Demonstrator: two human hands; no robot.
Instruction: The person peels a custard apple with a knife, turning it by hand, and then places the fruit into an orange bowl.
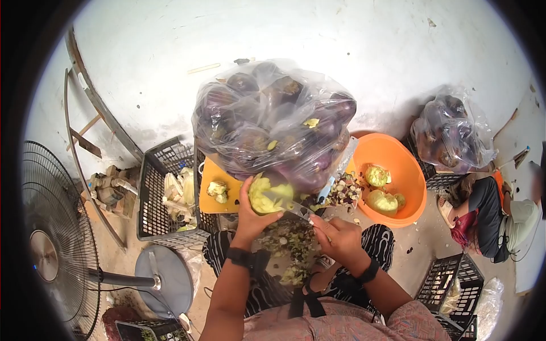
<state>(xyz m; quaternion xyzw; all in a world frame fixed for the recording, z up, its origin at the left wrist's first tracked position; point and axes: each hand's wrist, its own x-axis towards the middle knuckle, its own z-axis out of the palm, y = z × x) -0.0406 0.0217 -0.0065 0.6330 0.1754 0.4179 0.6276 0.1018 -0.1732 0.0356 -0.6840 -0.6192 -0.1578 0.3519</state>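
My left hand [250,219] holds a peeled pale yellow-green vegetable [269,195], its fingers wrapped around the near left side. In my right hand [340,241] is a knife [298,211], its blade against the right side of that vegetable. Just beyond both hands, a big clear plastic bag [273,122] of purple vegetables rests over an orange-yellow board [219,179]. A small trimmed yellowish piece [217,191] lies on the board's left part. Trimmings [287,241] are heaped on the floor between the person's legs.
An orange basin [412,187] holding peeled vegetables stands right of the bag. A black crate [151,196] is at left, near a fan [51,244]. Another filled bag [452,133] stands at back right. Another person's leg [483,207] and black crates [455,284] are at right.
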